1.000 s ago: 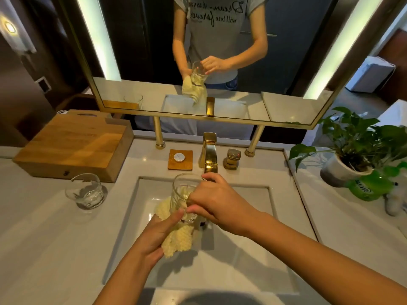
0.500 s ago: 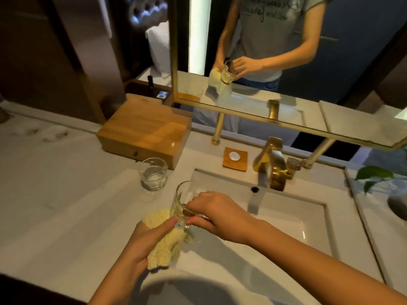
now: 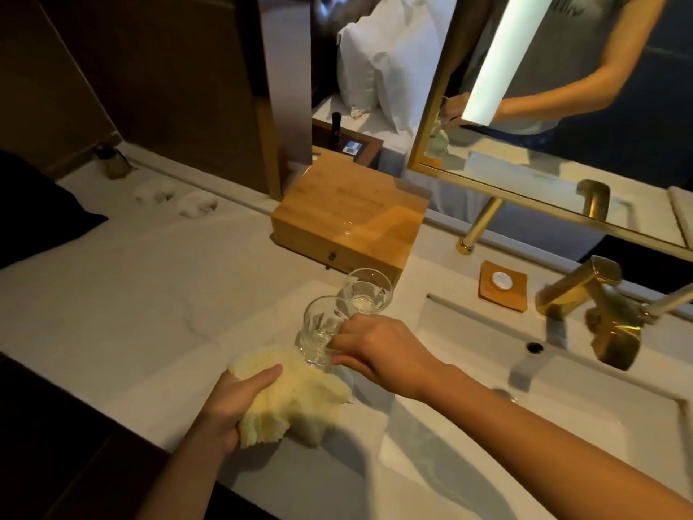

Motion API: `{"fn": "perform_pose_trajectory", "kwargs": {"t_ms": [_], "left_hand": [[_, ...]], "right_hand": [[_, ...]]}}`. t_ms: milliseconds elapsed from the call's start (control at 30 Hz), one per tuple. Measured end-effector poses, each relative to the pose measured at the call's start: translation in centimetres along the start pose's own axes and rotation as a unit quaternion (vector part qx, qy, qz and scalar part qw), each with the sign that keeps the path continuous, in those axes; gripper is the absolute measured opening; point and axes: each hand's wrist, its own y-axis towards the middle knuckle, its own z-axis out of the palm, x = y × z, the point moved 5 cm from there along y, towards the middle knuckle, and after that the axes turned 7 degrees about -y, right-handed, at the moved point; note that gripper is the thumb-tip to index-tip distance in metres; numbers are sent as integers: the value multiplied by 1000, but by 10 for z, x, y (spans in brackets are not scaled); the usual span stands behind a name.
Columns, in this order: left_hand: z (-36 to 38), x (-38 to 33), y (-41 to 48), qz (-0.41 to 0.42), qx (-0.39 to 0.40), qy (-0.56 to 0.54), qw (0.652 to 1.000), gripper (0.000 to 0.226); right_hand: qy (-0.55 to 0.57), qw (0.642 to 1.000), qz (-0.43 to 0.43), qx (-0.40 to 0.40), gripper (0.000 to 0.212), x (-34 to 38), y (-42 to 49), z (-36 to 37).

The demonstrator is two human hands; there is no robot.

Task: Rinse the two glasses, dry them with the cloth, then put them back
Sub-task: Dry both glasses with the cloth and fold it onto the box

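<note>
My right hand [image 3: 378,350] grips a clear glass [image 3: 320,332] by its side, over the white counter just left of the sink. A pale yellow cloth [image 3: 296,399] is held in my left hand [image 3: 234,403], thumb on top, and its upper edge touches the base of that glass. A second clear glass [image 3: 365,292] stands upright on the counter right behind the held one, in front of the wooden box.
A wooden box [image 3: 350,215] sits at the back of the counter [image 3: 150,279]. The sink basin [image 3: 562,425] lies to the right under a gold faucet [image 3: 592,305]. A wooden coaster [image 3: 502,285] lies by the mirror's gold post [image 3: 480,227].
Both hands have carried the glass and cloth leftward, off the sink basin to the counter, close to the second glass. My view has swung left.
</note>
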Motion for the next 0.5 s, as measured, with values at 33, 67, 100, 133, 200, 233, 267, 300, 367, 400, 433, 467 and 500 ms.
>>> {"fn": "perform_pose_trajectory", "kwargs": {"t_ms": [33, 67, 100, 133, 200, 233, 267, 300, 367, 400, 433, 467, 500], "left_hand": [[-3, -2, 1, -2, 5, -3, 1000, 24], [-5, -4, 2, -3, 16, -5, 1000, 22], [-6, -6, 4, -2, 27, -6, 1000, 20], [-7, -9, 5, -3, 37, -6, 999, 20], [-8, -13, 8, -9, 46, -2, 999, 22], [-8, -14, 9, -14, 50, -1, 999, 23], [-7, -16, 11, -20, 53, -2, 998, 24], [-8, -18, 14, -24, 54, -3, 998, 24], [-7, -22, 16, -27, 57, 0, 998, 24], [-7, -25, 16, -25, 62, 2, 998, 23], [-7, -29, 15, -20, 69, 3, 997, 21], [-6, -34, 14, -15, 76, -1, 997, 19], [-7, -38, 13, -8, 78, -5, 997, 18]], "right_hand": [[-15, 1000, 1, 6, 33, -3, 1, 5], [-34, 999, 1, 11, 32, -6, 1, 10], [-53, 998, 1, 18, 32, -9, 0, 16], [-70, 997, 3, 25, 31, -11, -1, 20], [-88, 996, 10, 31, 29, -15, -3, 27], [-90, 995, 15, 30, 27, -16, -3, 29], [-91, 995, 18, 32, 27, -18, -2, 30], [-95, 995, 18, 36, 29, -20, -1, 31], [-105, 993, 11, 46, 33, -22, 2, 33], [-107, 993, 7, 53, 34, -23, 3, 34], [-108, 992, 4, 59, 33, -23, 3, 35], [-107, 992, 4, 66, 31, -24, 3, 36], [-108, 992, 4, 67, 31, -23, 2, 36]]}}
